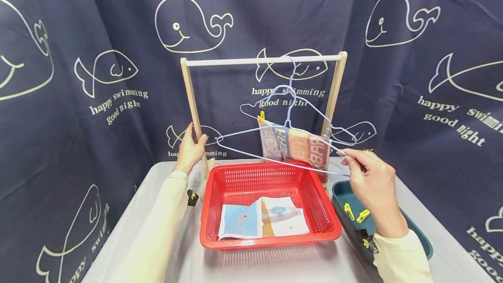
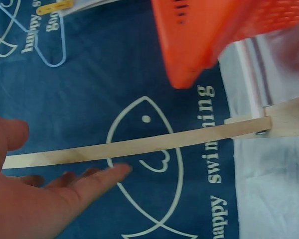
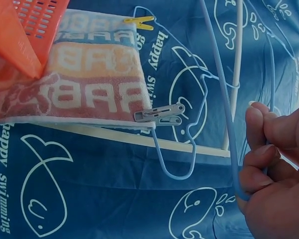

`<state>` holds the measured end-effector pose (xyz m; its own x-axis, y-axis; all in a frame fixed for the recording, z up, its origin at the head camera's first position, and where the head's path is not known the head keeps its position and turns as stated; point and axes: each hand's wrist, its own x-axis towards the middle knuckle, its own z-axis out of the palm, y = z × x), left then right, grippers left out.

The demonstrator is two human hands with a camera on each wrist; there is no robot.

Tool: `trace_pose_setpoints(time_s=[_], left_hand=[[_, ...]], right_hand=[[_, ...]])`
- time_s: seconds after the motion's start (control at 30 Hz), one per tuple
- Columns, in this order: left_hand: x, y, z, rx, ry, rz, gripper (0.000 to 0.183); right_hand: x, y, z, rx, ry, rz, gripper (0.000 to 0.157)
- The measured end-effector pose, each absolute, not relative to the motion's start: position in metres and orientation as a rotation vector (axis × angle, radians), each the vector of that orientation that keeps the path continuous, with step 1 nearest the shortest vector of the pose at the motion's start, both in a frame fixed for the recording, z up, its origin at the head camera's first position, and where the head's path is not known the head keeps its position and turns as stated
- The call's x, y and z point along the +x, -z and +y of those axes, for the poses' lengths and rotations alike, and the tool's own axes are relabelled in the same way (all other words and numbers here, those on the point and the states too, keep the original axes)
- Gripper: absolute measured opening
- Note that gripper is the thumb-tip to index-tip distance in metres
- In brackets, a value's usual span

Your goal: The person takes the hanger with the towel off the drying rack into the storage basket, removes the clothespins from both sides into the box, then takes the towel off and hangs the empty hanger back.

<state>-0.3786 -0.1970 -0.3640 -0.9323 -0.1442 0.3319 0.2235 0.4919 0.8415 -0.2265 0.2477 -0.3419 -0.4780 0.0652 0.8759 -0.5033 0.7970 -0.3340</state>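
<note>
My right hand [image 1: 371, 182] pinches one end of a light blue wire hanger [image 1: 243, 132], its fingers curled round the wire in the right wrist view. The hanger stretches leftward across the front of a wooden rack. My left hand [image 1: 189, 150] is by the rack's left post [image 1: 192, 99], fingers extended and thumb apart, grasping nothing. Behind the held hanger, a second blue hanger hooks over the rack's white bar [image 1: 235, 62]. From it hangs a striped towel [image 1: 298, 143], with a yellow clothespin [image 1: 261, 117] at one corner and a metal clothespin [image 3: 159, 113] at the other.
A red basket [image 1: 271, 243] stands before the rack, with folded printed cloths [image 1: 241, 220] inside. To its right, a teal tray [image 1: 423, 241] holds yellow clothespins [image 1: 363, 216] and dark clips. One black clip [image 1: 191, 198] lies left of the basket. A whale-print curtain surrounds the table.
</note>
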Motion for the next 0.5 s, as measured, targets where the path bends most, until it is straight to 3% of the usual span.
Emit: trace_pose_setpoints(time_s=[0.5], left_hand=[[-0.387,0.382,-0.193,-0.001,1.256,-2.407,0.031]], right_hand=[[-0.228,0.346,0.246,0.359,-0.673,-1.985,0.024]])
